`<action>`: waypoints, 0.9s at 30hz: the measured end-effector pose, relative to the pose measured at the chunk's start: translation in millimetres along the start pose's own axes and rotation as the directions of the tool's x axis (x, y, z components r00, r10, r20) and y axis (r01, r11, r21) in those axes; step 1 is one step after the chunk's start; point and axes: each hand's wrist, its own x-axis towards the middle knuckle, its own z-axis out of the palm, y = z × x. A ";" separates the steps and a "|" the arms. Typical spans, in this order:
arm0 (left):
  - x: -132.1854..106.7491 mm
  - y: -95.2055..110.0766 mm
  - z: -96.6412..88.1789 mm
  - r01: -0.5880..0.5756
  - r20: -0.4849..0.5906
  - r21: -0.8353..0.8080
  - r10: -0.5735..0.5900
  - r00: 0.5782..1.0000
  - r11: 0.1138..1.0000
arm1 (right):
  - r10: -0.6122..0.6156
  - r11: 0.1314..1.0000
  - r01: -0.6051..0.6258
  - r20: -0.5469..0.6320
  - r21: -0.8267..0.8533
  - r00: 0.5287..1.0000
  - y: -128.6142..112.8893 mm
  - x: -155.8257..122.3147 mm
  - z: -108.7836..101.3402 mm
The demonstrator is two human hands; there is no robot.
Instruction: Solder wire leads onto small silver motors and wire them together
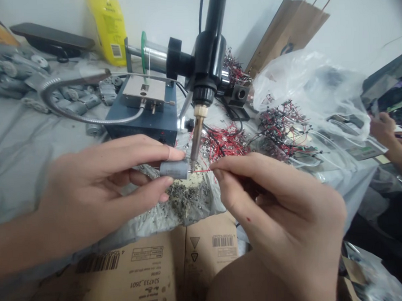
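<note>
Left hand [88,192] grip closed on small DC motor [175,170], held up between both hands; right hand [274,200] pinches red wire [201,170] to motor's end, by soldering iron tip [194,146].

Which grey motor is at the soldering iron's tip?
The small motor held in the left hand, its end at the soldering iron tip; the other motors lie heaped behind the solder station.

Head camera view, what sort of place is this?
Probably a small electronics assembly bench: a soldering iron, a solder spool and heaps of wires, with the left hand holding a motor and the right hand pinching a red wire.
</note>
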 end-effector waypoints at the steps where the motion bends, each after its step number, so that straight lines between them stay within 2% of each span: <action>1: 0.0 0.1 0.2 -0.001 -0.005 -0.002 0.001 1.000 1.000 | -0.005 1.000 0.005 0.004 0.005 1.000 -0.5 -0.2 -0.6; 12: 0.9 -9.0 -1.0 -0.122 0.002 0.036 0.122 0.993 0.992 | -0.038 0.999 0.038 0.030 0.005 0.999 1.0 2.1 -1.4; 27: 4.7 -3.6 1.9 -0.112 0.021 -0.062 0.113 0.993 0.992 | -0.070 0.997 0.070 0.037 0.021 0.997 0.6 4.0 -1.1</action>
